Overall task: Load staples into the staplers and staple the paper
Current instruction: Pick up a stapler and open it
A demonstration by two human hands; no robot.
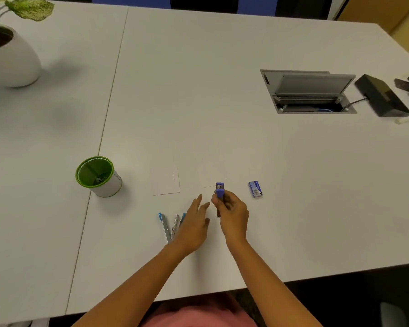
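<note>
While a green-rimmed cup (98,176) stood at the left of the white table (222,102), an opened blue stapler (171,225) lay beside the left hand (194,228), whose fingers were spread, holding nothing. A paper slip (165,181) lay beyond. The right hand (232,212) clenched a purple stapler (220,191) over a second slip. A staple box (255,189) lay further right.

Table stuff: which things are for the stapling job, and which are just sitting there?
For the job:
- purple stapler in the right hand
- blue staple box
- two paper sheets
- blue-tipped stapler, lying open by the left hand

Just lying about:
- green cup
- potted plant
- cable hatch
- black device
</note>
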